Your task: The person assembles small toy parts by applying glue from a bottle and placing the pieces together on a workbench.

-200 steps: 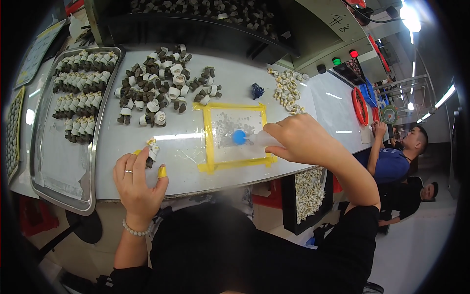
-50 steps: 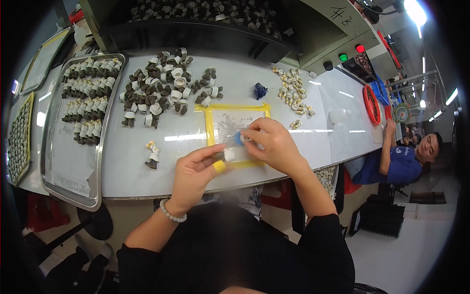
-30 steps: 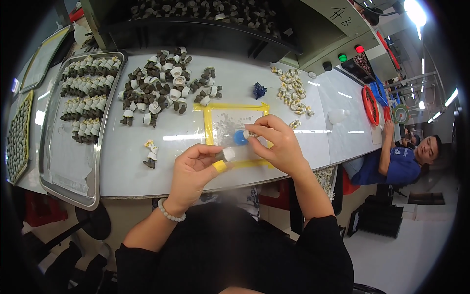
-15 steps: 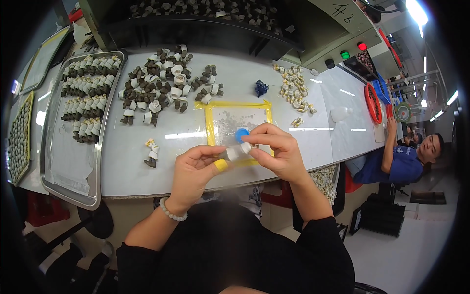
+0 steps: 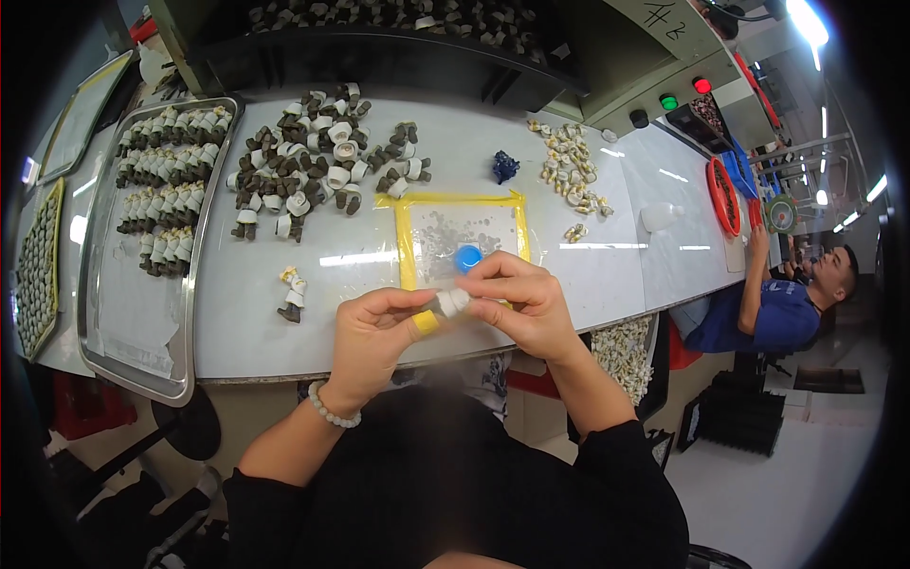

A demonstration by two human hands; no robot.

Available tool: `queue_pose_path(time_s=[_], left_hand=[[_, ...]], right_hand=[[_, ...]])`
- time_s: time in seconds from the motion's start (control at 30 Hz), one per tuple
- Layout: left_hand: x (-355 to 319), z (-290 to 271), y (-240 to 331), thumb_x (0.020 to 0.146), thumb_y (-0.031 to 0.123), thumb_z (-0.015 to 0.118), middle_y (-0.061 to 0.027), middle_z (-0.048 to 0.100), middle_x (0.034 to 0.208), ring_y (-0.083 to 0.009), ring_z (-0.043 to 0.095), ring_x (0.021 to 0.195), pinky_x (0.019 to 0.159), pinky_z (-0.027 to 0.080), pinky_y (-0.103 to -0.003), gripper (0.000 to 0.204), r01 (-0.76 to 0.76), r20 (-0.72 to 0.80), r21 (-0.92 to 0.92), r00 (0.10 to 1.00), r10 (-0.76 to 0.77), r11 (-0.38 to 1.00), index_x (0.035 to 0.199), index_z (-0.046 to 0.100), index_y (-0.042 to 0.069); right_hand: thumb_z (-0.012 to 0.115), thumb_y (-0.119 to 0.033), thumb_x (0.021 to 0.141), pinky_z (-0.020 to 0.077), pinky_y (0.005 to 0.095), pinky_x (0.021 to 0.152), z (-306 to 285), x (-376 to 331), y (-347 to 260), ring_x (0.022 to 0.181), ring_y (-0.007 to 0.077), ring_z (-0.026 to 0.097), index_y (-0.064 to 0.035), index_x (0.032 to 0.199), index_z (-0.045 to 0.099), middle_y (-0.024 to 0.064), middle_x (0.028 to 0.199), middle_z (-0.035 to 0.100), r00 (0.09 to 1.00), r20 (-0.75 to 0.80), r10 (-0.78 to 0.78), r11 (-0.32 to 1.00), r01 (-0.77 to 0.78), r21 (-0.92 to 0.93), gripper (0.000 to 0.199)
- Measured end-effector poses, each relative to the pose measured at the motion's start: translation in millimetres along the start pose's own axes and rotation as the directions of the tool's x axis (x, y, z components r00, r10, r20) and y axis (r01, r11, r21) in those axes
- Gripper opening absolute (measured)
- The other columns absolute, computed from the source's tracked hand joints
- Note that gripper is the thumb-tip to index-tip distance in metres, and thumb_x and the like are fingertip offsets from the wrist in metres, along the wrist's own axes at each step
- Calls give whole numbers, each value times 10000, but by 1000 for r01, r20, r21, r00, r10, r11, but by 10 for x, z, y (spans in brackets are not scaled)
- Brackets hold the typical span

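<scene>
Between my two hands, above the near edge of the table, is a small white figurine body (image 5: 453,302), slightly blurred. My left hand (image 5: 372,334), with yellow tape round a fingertip, pinches it at its darker end. From the other end, my right hand (image 5: 523,299) closes on a small white-and-gold figurine piece, mostly hidden by the fingers and touching the body. A blue cap (image 5: 468,257) lies just beyond, on a sheet edged with yellow tape (image 5: 406,242). One whole figurine (image 5: 292,295) with dark legs rests to the left.
Loose white-and-brown figurine bodies (image 5: 308,161) lie heaped behind. At left, a metal tray (image 5: 194,308) holds figurine rows. Beyond the sheet sit a dark blue lump (image 5: 506,167), white-and-gold pieces (image 5: 567,166) and a white bottle (image 5: 661,217). A person in blue (image 5: 782,313) sits at right.
My right hand has moved slightly left and down, toward my left hand, closing in on the figurine body. More of the blue cap now shows.
</scene>
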State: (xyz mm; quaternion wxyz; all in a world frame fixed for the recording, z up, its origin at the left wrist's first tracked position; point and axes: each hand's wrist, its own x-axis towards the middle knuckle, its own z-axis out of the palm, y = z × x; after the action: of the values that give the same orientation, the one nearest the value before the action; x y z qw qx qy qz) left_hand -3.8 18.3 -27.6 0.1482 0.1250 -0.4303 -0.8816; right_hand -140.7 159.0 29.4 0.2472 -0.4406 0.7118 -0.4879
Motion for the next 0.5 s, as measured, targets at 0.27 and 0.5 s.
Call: queue_pose_path(time_s=[0.27,0.5], left_hand=[[-88,19,122,816,-61,640,-155,643,1010,-195,642,915,849,535,-294,226,81,9,63,997,-81,995,1037,605,-84],[-382,-275,442,645,-85,672,-143,599,868,-305,554,756,657,477,-363,313,-412,366,910,730,578,-57,953,646,-38]], right_hand=[[651,-27,802,469,274,730,-110,-47,48,849,187,603,-1,1026,675,104,941,645,997,76,-9,1000,11,-24,227],[688,-158,808,430,302,555,-924,-236,467,603,182,520,-16,972,663,90,723,566,810,-586,-11,776,-362,-516,219]])
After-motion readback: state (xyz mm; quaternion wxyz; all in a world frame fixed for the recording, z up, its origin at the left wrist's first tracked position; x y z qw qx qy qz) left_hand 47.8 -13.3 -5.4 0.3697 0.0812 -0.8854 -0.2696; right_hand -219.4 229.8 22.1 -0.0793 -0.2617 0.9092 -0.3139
